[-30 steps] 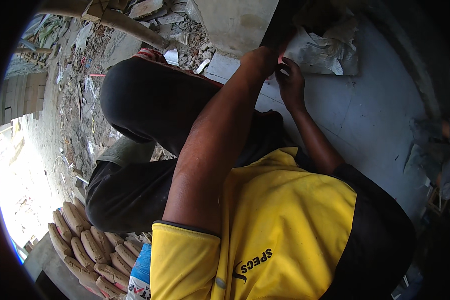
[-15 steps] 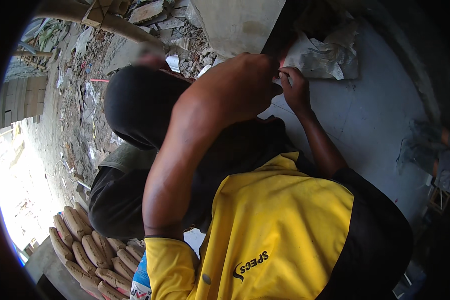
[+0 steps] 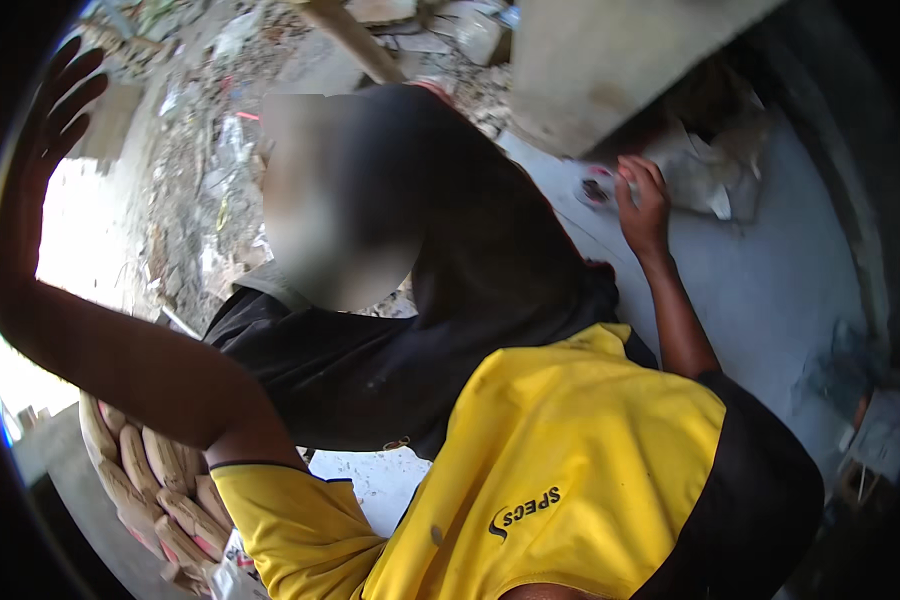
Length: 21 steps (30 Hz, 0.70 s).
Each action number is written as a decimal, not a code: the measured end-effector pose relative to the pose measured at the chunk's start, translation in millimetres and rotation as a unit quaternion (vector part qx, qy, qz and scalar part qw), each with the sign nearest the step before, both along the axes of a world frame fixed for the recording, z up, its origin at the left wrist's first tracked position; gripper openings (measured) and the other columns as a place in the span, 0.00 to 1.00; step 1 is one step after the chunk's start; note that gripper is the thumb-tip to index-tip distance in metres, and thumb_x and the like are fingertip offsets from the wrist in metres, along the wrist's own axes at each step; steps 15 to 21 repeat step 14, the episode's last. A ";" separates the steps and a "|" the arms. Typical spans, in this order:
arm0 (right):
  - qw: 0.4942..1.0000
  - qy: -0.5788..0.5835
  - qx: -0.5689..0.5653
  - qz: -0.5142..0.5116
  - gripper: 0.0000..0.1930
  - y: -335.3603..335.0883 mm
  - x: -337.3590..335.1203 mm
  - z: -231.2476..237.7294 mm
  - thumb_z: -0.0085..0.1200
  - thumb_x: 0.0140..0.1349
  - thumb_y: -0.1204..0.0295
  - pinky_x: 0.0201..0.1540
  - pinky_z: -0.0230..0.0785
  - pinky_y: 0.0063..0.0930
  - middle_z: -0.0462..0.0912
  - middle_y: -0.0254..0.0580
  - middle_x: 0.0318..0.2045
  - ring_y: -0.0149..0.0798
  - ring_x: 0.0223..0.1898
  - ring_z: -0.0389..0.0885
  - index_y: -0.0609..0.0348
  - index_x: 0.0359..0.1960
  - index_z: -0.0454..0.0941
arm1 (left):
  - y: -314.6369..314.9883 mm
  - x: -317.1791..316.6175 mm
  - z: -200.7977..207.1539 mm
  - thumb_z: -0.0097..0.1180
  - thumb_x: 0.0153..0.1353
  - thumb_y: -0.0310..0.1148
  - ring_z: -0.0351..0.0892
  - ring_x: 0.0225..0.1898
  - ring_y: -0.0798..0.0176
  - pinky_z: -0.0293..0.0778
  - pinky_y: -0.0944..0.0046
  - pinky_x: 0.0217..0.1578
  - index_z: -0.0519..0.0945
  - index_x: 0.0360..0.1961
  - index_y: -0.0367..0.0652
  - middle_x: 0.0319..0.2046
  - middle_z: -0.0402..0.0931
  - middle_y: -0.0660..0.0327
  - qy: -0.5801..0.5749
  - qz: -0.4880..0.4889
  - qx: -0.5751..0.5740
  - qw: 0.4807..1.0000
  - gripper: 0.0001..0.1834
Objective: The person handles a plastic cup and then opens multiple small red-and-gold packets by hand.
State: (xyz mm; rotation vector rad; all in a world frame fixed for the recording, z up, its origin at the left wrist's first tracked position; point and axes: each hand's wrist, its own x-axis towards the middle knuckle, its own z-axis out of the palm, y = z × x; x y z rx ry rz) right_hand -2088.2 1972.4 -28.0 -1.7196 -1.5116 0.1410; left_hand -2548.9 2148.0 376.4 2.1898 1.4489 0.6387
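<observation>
My left hand [image 3: 58,110] is raised at the far left edge, fingers spread, with nothing seen in it. My right hand [image 3: 645,205] is up at the right over the pale floor, its fingers bent toward the thumb. Whether something small sits between those fingertips cannot be made out. Just left of them on the floor lies a small clear container [image 3: 596,186] with dark reddish contents, apart from the hand as far as I can see. Another person in a black hooded top [image 3: 480,220] sits or crouches between my two arms, close to my yellow and black shirt [image 3: 580,450].
A crumpled silvery sheet [image 3: 715,175] lies past my right hand, beside a large grey slab [image 3: 610,70]. Stacked brown paper sacks [image 3: 160,470] stand at the lower left. Rubble [image 3: 200,170] and a wooden pole [image 3: 355,40] lie at the upper left.
My hands were close together at upper centre and have parted. The left swung far left and opened; the right shifted slightly right. The person in black turned and now fills more of the middle.
</observation>
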 end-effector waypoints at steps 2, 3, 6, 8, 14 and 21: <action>0.995 0.055 0.000 0.086 0.08 4.0 -20.7 34.0 0.53 0.66 0.78 0.52 0.72 0.34 0.83 0.51 0.42 0.47 0.46 0.82 0.68 0.44 0.80 | 33.5 -48.7 11.5 0.42 0.74 0.52 0.75 0.62 0.62 0.67 0.63 0.63 0.66 0.70 0.42 0.64 0.73 0.56 -0.015 -0.020 -0.032 0.999 0.32; 0.992 0.068 0.010 0.106 0.08 8.3 -37.0 56.2 0.53 0.66 0.79 0.52 0.72 0.34 0.83 0.50 0.42 0.46 0.46 0.82 0.68 0.43 0.80 | 49.6 -70.4 12.6 0.45 0.73 0.51 0.76 0.61 0.61 0.68 0.62 0.62 0.69 0.68 0.41 0.61 0.76 0.56 -0.046 -0.040 -0.070 0.996 0.31; 0.962 0.146 0.112 0.203 0.08 31.5 -94.9 127.8 0.51 0.68 0.78 0.50 0.73 0.32 0.82 0.47 0.43 0.41 0.45 0.80 0.67 0.44 0.80 | 72.6 -103.2 -5.1 0.54 0.70 0.43 0.84 0.49 0.64 0.79 0.65 0.50 0.74 0.62 0.41 0.49 0.82 0.59 -0.086 -0.012 -0.118 0.989 0.25; 0.919 0.222 0.164 0.283 0.07 58.9 -136.1 179.8 0.53 0.66 0.79 0.43 0.75 0.31 0.83 0.48 0.40 0.42 0.41 0.82 0.65 0.43 0.80 | 81.4 -109.1 -15.4 0.58 0.67 0.47 0.85 0.47 0.64 0.83 0.61 0.45 0.79 0.58 0.45 0.48 0.83 0.59 0.047 0.105 -0.164 0.980 0.23; 0.778 0.071 0.247 0.573 0.08 151.6 -271.7 344.4 0.59 0.62 0.78 0.38 0.74 0.29 0.83 0.45 0.39 0.37 0.35 0.83 0.62 0.42 0.81 | 91.3 -147.2 -98.7 0.60 0.65 0.49 0.85 0.48 0.56 0.83 0.58 0.47 0.80 0.53 0.37 0.49 0.83 0.52 0.160 0.172 -0.316 0.919 0.26; 0.778 0.071 0.247 0.573 0.08 151.6 -271.7 344.4 0.59 0.62 0.78 0.38 0.74 0.29 0.83 0.45 0.39 0.37 0.35 0.83 0.62 0.42 0.81 | 91.3 -147.2 -98.7 0.60 0.65 0.49 0.85 0.48 0.56 0.83 0.58 0.47 0.80 0.53 0.37 0.49 0.83 0.52 0.160 0.172 -0.316 0.919 0.26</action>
